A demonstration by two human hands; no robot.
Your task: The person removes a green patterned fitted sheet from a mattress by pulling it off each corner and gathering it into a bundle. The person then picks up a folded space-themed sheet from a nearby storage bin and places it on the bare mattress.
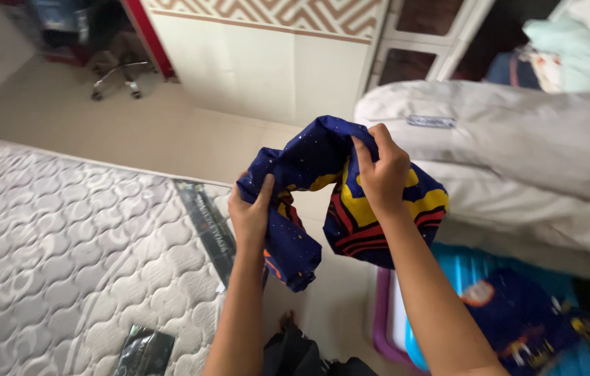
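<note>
Navy printed cloth [340, 191], one piece with yellow and red stripes and small speckles, hangs bunched between your two hands at the centre of the frame, held up over the strip of floor between the mattress and the bedding pile.

Going left to right: one white quilted mattress [65, 244] fills the lower left of the frame, with one dark printed band [211, 226] across its near edge and one dark plastic wrapper [143, 351] lying on it at the bottom. In the upper left one wheeled chair base [117, 76] stands on the beige floor [100, 118].

Your left hand [250, 212] is closed on the lower left fold of the cloth, thumb pressed on top and fingers curled behind it. Your right hand [381, 170] pinches the cloth's upper edge, fingers hooked over the top and thumb in front, so the striped part sags below it.

At upper centre one white cabinet panel [260, 63] with a zigzag strip runs behind. To the right one grey rolled duvet [518, 160] lies across the frame, touching nothing you hold. Below it, in the lower right, one blue plastic tub [469, 268] with a purple rim holds a second piece of navy printed fabric [525, 320].
</note>
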